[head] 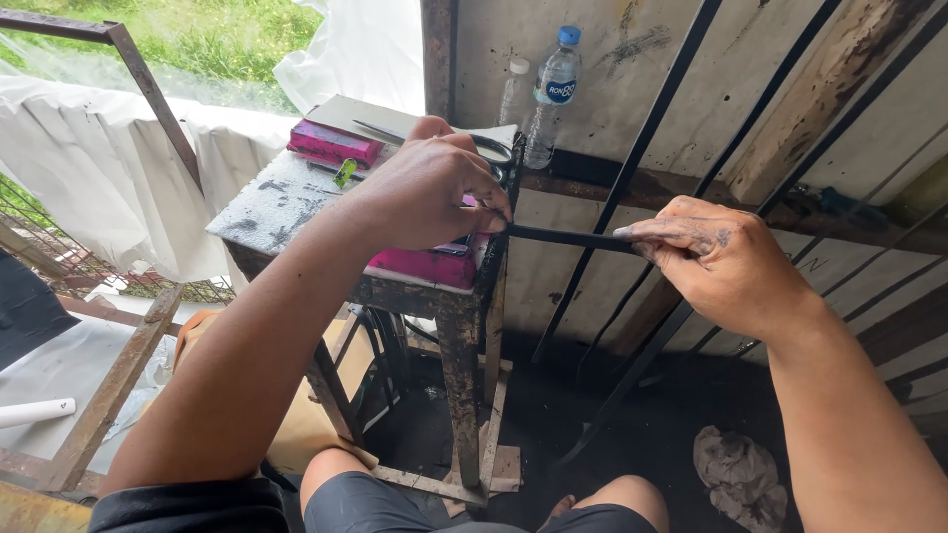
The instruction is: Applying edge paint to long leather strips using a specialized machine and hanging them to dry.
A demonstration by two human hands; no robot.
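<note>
Both hands pinch one thin dark metal strip (568, 238) held level at the edge of the worn bench (286, 202), left hand (425, 192) at its near end, right hand (716, 259) farther along, the strip seemingly unbent.

Daylight fell from the upper left, where grass (227, 39) showed beyond a white sheet (109, 168) hung over a rusty frame (148, 89). A worn metal stand (459, 336) with a pale, stained top (272, 202) stood in the middle, its legs rusted and flaking. Behind it rose a grimy concrete wall (592, 99), crossed by dark slanting bars (652, 138) and a rusty ledge (632, 183). Two plastic bottles (548, 94) stood on that ledge. The floor (592, 424) beneath was dark and dirty, with a crumpled rag (741, 474) lying at the right. A rusty angle bar (114, 385) leaned at the left, near a white pipe (35, 412).
</note>
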